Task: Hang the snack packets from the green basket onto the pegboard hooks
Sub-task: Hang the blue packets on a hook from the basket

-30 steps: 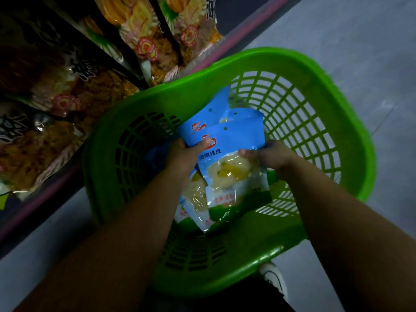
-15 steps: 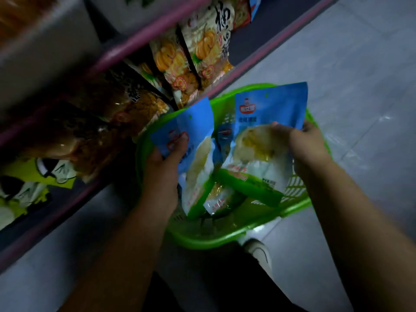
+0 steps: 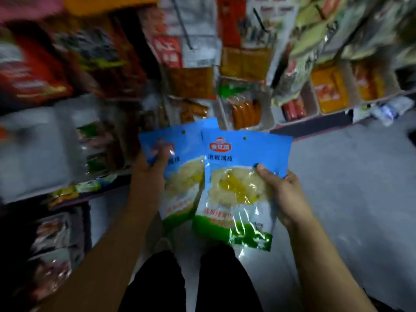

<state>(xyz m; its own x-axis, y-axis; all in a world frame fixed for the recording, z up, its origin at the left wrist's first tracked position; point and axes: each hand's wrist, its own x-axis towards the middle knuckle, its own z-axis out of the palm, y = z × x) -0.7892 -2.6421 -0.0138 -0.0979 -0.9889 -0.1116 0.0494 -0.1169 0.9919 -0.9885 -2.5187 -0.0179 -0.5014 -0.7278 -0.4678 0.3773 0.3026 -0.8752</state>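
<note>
Two blue-and-green snack packets with clear windows are held up in front of me. My left hand (image 3: 153, 170) grips the left packet (image 3: 182, 176) by its upper left side. My right hand (image 3: 283, 194) grips the right packet (image 3: 238, 183) at its right edge, thumb on the front. The right packet overlaps the left one. Each has a small hang hole near the top. A long bare metal hook (image 3: 184, 32) juts from the display above, with another hook (image 3: 260, 19) to its right. The green basket is out of view.
Shelves packed with snack bags fill the left and top, blurred by motion. White bins (image 3: 245, 109) of sausages and orange packs stand behind the packets. Grey floor (image 3: 351, 188) lies to the right. My dark trouser legs (image 3: 202, 282) are at the bottom.
Both hands lifted the two packets out of the green basket and up toward the display. My view swung up from the basket to the shelves; the basket has left the frame.
</note>
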